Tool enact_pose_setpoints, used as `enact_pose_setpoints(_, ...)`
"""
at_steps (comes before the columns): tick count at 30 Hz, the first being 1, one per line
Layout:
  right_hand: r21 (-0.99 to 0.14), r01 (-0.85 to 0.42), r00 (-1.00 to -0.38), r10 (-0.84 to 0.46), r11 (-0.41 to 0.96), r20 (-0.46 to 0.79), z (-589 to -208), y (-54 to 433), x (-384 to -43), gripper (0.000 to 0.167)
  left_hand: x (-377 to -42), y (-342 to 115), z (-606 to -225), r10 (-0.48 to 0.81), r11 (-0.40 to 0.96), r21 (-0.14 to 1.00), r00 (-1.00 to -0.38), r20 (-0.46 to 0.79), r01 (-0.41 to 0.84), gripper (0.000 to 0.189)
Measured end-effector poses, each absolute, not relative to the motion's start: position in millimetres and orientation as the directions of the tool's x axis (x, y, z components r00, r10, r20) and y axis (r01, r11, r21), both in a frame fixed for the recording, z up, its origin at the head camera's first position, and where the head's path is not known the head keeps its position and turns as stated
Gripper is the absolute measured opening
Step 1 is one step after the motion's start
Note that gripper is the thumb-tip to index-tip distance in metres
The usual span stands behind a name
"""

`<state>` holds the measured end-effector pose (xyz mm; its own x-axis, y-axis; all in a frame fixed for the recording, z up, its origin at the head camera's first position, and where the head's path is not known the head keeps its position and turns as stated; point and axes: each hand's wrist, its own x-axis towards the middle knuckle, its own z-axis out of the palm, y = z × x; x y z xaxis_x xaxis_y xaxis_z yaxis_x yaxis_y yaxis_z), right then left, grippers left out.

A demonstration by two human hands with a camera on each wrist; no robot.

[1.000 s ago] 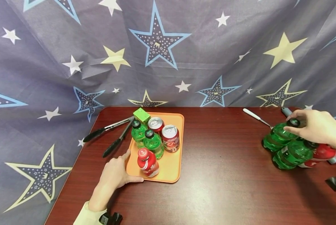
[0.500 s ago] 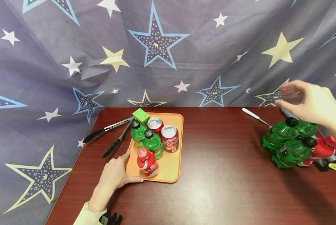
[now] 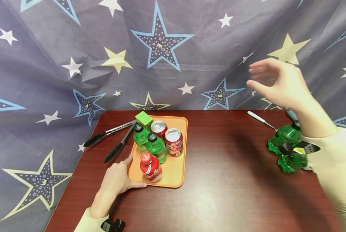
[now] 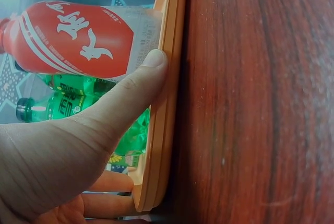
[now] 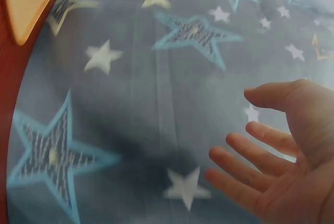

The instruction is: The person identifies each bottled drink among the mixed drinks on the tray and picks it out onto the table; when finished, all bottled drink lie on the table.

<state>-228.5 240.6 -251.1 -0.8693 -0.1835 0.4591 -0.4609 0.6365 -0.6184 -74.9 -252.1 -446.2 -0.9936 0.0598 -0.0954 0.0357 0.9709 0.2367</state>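
My left hand [image 3: 115, 177] holds the near left corner of the orange tray [image 3: 173, 172], its thumb on the front rim and fingers along the left side. Beside the thumb, a red bottle [image 4: 78, 38] stands in the tray. Behind it are two green bottles [image 3: 156, 149], two red drink cans [image 3: 174, 143] and a green box [image 3: 144, 118]. My right hand [image 3: 283, 82] hangs in the air at the right, fingers spread in a loose curve and nothing between them. In the right wrist view, the right hand's palm [image 5: 292, 177] faces the star-patterned curtain.
Tongs with black grips [image 3: 95, 139] lie spread left of the tray. At the right stand green bottles [image 3: 284, 138], partly covered by my right sleeve [image 3: 329, 164]. A white-handled utensil [image 3: 257, 116] and a grey handle [image 3: 291, 115] lie behind them. The starry curtain [image 3: 190, 77] backs the table.
My right hand has let go of a green bottle at the right, then risen and moved left above the table. The left hand has stayed at the tray corner.
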Motion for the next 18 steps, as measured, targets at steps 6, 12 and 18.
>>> enact_pose_setpoints(6, -0.682, -0.514, -0.853, -0.224, 0.521, 0.471, -250, 196, -230, 0.041, -74, -253, -446, 0.059, 0.971, 0.236, -0.993, -0.099, 0.034, 0.133)
enact_pose_setpoints(12, -0.684, -0.576, -0.817, -0.305, 0.448, 0.489, -251, 165, -222, 0.041, -76, -254, -449, 0.053, 0.971, 0.238, -0.994, -0.099, 0.028, 0.134)
enact_pose_setpoints(18, -0.668, -0.631, -0.773, -0.389, 0.394, 0.501, -260, 136, -209, 0.043, -77, -254, -450, 0.052, 0.97, 0.242, -0.993, -0.103, 0.025, 0.134)
